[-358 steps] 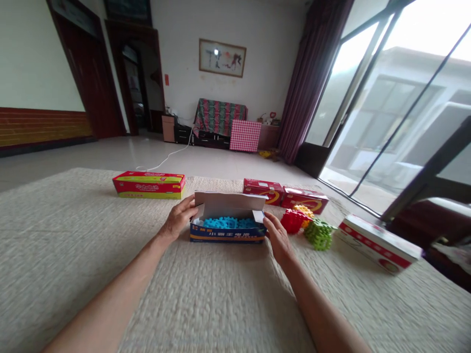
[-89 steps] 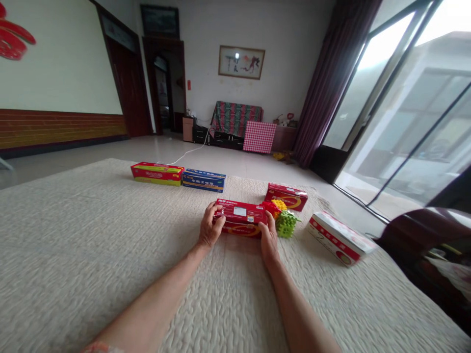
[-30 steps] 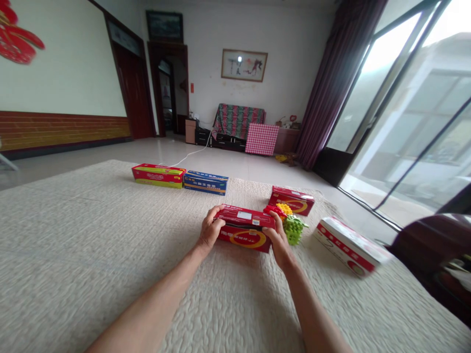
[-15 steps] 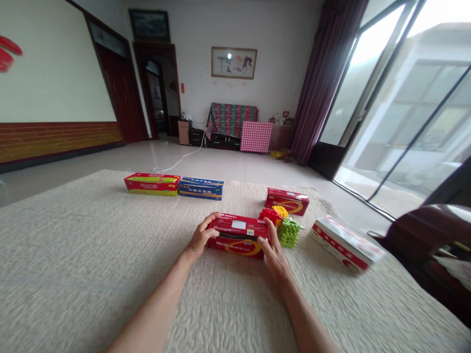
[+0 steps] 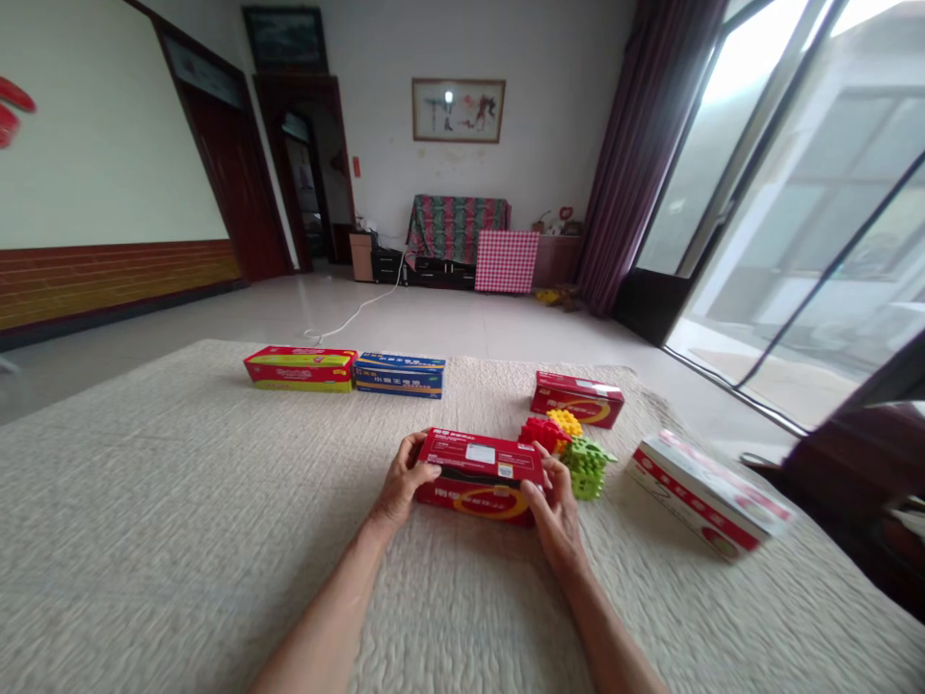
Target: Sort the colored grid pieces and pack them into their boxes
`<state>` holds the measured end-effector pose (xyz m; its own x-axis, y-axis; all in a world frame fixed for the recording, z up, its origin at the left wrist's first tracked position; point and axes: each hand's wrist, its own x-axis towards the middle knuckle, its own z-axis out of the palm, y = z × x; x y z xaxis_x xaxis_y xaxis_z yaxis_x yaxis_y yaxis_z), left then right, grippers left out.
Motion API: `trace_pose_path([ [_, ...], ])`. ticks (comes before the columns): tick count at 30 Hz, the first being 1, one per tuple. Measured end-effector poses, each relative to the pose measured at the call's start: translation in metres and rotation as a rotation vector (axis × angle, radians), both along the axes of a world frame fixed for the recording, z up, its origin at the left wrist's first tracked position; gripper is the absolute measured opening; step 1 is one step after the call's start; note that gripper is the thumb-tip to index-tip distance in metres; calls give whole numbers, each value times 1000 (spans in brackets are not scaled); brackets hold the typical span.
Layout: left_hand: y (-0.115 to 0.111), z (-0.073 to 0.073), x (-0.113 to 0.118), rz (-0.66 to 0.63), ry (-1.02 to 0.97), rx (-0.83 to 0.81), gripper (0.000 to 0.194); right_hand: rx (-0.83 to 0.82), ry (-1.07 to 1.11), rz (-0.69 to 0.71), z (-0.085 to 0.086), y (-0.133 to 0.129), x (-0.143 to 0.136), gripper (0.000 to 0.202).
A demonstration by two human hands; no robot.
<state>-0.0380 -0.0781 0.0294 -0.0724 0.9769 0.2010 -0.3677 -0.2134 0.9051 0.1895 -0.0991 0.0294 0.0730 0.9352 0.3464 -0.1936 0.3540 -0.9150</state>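
A red cardboard box [image 5: 481,472] with yellow and white print lies lengthwise between my two hands on the cream quilted cover. My left hand [image 5: 397,487] is closed round its left end, thumb on the front top edge and fingers behind. At the opposite end my right hand [image 5: 558,511] grips the box, its thumb against the front. Just beyond my right fingers sit bumpy plastic toy blocks: a green block [image 5: 587,469], a red block [image 5: 543,433] and a yellow block [image 5: 565,422].
A red-and-green box [image 5: 300,369] and a blue box [image 5: 400,376] stand end to end at the far left. Behind the blocks is another red box [image 5: 578,398]. A white-and-red box [image 5: 708,493] lies at right, near a dark chair-like shape [image 5: 859,453].
The view has shifted slightly, moving most nearby things right and down. My fingers have slid lower round both ends of the red box, which stays between my hands.
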Motion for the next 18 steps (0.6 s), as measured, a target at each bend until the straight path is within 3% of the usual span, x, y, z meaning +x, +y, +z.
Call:
trace_pose_path([
  [6, -2, 1, -4, -41, -3, 20, 46, 9, -71, -54, 0, -1, 0, 54],
  [18, -1, 1, -6, -50, 50, 28, 49, 116, -90, -49, 6, 0, 3, 31],
])
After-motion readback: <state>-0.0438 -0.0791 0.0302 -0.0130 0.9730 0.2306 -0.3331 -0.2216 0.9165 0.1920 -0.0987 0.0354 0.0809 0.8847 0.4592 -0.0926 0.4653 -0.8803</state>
